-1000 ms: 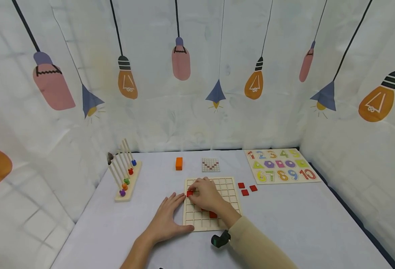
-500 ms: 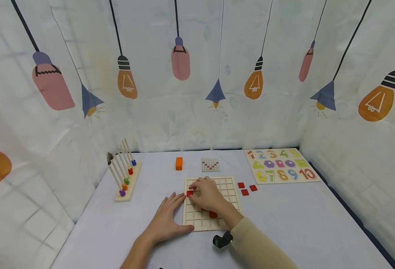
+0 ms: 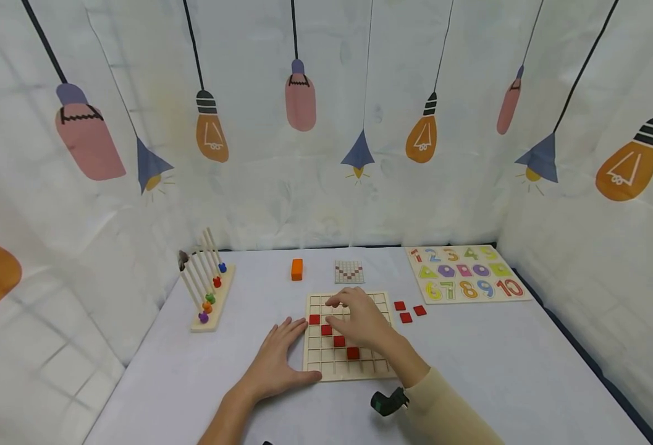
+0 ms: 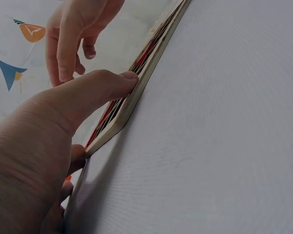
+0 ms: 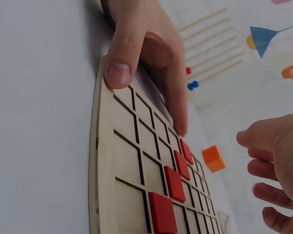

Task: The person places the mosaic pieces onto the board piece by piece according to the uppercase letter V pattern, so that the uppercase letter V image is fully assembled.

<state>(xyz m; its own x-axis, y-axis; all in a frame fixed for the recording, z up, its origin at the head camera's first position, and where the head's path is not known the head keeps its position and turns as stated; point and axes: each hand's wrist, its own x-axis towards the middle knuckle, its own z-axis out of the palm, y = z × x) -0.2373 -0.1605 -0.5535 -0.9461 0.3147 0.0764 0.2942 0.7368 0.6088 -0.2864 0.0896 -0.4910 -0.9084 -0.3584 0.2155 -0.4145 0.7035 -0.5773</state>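
Note:
A wooden grid board (image 3: 337,371) lies on the white table, with several red square tiles (image 3: 339,341) set in its cells. They run in a diagonal from the left edge toward the front middle. My left hand (image 3: 278,358) rests at the board's left side, fingers outstretched by the edge; its thumb (image 4: 115,84) lies on the front rim, near the corner. Over the board hovers my right hand (image 3: 362,318), fingers loosely bent and holding nothing. In the right wrist view, a gap separates its fingertips (image 5: 242,135) from the tiles (image 5: 174,184). Part of the grid is hidden beneath this hand.
Three loose red tiles (image 3: 406,317) lie right of the board. Behind it are a small grid card (image 3: 349,272) and an orange block (image 3: 296,269). A pegged bead stand (image 3: 213,303) is at left, a number-and-shape board (image 3: 467,274) at back right.
My right hand has let go of the red tile at the board's left edge and moved up and to the right, uncovering the tiles beneath. The left hand stays put.

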